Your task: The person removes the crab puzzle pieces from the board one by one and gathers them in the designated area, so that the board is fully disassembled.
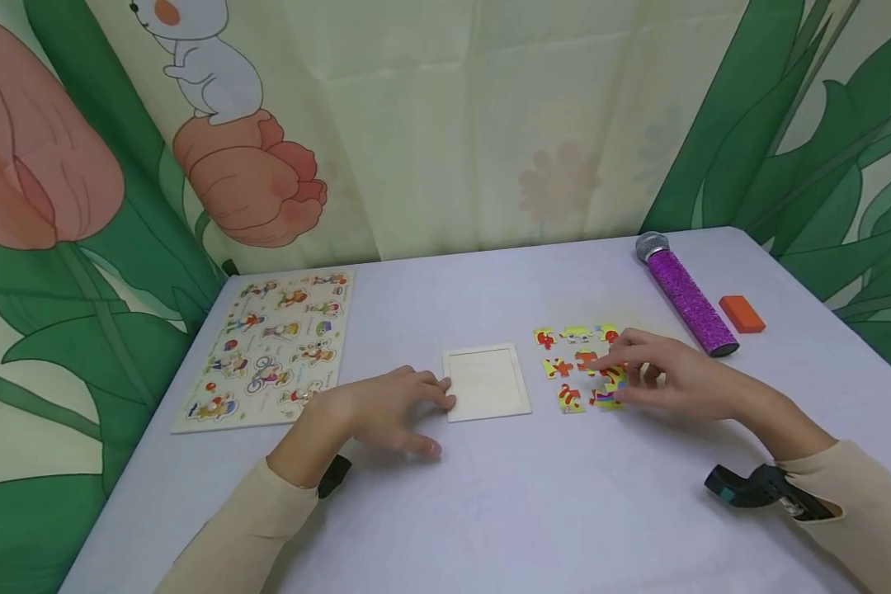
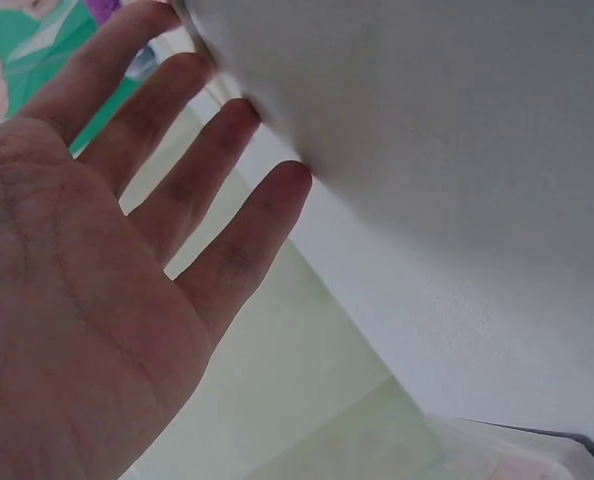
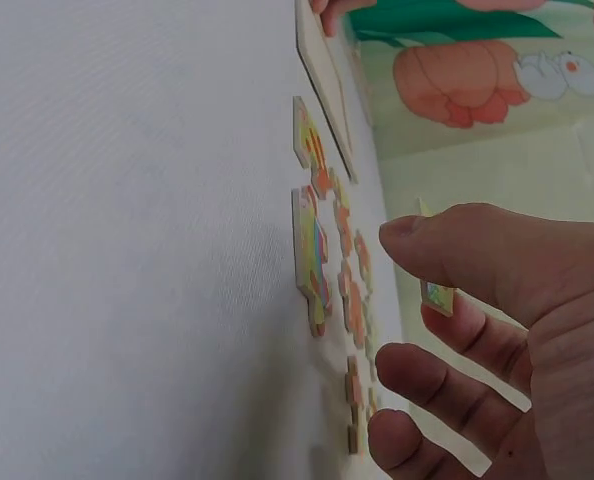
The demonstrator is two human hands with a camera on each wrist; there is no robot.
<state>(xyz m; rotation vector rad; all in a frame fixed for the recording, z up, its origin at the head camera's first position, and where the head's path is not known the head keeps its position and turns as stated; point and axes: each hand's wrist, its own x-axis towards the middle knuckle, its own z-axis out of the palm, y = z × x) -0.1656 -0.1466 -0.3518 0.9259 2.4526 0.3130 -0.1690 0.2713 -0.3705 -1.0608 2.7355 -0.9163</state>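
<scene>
A small square wooden puzzle tray [image 1: 487, 384] with a raised rim lies in the middle of the table. The fingertips of my left hand [image 1: 397, 408] touch its left edge, fingers extended and spread. To its right, several red and yellow jigsaw pieces [image 1: 558, 368] lie in loose rows. Over their right side is my right hand [image 1: 668, 375], fingers bent. In the right wrist view, a yellow-green jigsaw piece [image 3: 437, 297] is pinched between thumb and index finger, raised off the table and mostly hidden behind the thumb.
A large picture board [image 1: 267, 355] with cartoon animals lies at the left. A purple glitter microphone [image 1: 689, 301] and an orange block [image 1: 742, 314] sit at the back right. Behind the table [image 1: 490, 511] hangs a printed curtain [image 1: 431, 124].
</scene>
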